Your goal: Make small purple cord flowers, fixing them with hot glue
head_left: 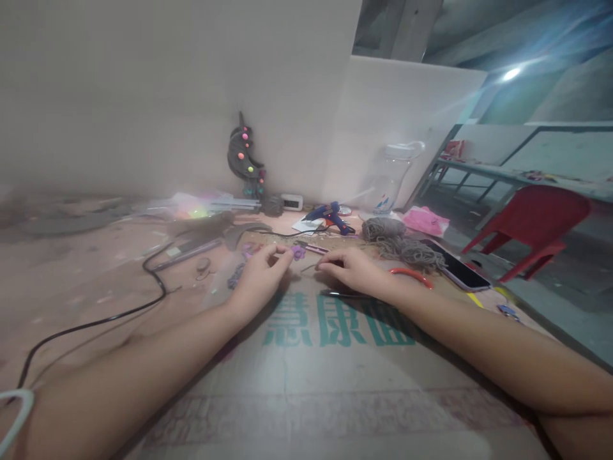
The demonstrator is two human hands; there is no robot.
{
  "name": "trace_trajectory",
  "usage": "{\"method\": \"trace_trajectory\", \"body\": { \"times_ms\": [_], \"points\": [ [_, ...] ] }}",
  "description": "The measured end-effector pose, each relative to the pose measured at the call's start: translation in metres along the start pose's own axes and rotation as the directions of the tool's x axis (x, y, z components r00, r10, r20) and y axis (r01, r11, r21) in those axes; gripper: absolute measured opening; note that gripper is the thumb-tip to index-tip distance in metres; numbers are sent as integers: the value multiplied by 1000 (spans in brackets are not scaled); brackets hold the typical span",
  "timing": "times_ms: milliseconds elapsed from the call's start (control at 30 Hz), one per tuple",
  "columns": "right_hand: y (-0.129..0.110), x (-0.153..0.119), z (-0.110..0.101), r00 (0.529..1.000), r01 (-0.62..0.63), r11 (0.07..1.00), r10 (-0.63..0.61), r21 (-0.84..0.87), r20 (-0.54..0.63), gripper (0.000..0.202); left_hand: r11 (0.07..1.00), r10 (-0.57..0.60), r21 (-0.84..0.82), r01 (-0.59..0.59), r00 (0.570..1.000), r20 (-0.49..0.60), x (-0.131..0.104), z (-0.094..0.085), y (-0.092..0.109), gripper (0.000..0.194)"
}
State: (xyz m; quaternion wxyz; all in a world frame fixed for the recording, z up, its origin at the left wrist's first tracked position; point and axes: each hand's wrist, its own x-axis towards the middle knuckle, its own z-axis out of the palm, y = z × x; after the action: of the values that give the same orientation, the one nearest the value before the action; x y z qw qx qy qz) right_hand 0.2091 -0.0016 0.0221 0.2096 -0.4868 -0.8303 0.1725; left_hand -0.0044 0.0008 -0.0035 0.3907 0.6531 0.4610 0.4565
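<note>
A small purple flower (299, 253) is pinched between the thumb and forefinger of my left hand (263, 271). My right hand (352, 268) faces it, its fingertips closed on a thin greyish strand (309, 268) that points towards the flower; whether it is yarn or a stiff piece I cannot tell. Both hands hover over a cardboard sheet (297, 377) with green printed characters. Scissors with an orange-red handle (412, 276) lie partly hidden under my right forearm. Behind the hands lies a slim cutter-like tool (316, 249).
A blue glue gun (330, 216), grey yarn (387, 233), a phone (460, 268) and a clear bottle (390, 179) stand or lie behind and right. A black cable (119, 315) crosses the left side. A decorated grey crescent (243, 153) leans against the wall. A red chair (541, 217) stands beyond.
</note>
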Motion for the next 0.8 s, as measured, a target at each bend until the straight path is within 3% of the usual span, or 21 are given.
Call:
{"method": "trace_trajectory", "body": {
  "times_ms": [100,167,267,333,400,500,667,800],
  "points": [
    [-1,0,-5,1000,-25,994,24,-110,-11,28,999,-13,-35,13,1000,-10,1,0,-1,29],
    [-4,-2,-12,999,29,982,-24,-185,32,29,999,-3,-35,3,1000,2,0,0,0,29],
    [-13,-5,-28,987,136,966,-112,-222,116,47,999,31,-14,-31,999,19,-2,1,2,27],
    [-18,-6,-39,995,91,974,-80,-206,59,38,998,53,16,-54,998,25,-3,1,2,26],
    [-23,-6,-45,997,7,984,-20,-179,-71,28,996,67,50,-69,997,39,-3,0,3,25],
    [-27,-5,-39,981,-33,998,23,-48,-192,32,991,95,83,-101,993,77,-5,1,6,25],
    [-23,-2,-9,989,32,991,-13,132,-144,28,967,163,169,-188,974,155,-9,2,13,26],
    [-18,-2,3,994,-2,976,26,216,-109,22,956,184,196,-218,967,178,-8,2,14,27]
  ]
}}
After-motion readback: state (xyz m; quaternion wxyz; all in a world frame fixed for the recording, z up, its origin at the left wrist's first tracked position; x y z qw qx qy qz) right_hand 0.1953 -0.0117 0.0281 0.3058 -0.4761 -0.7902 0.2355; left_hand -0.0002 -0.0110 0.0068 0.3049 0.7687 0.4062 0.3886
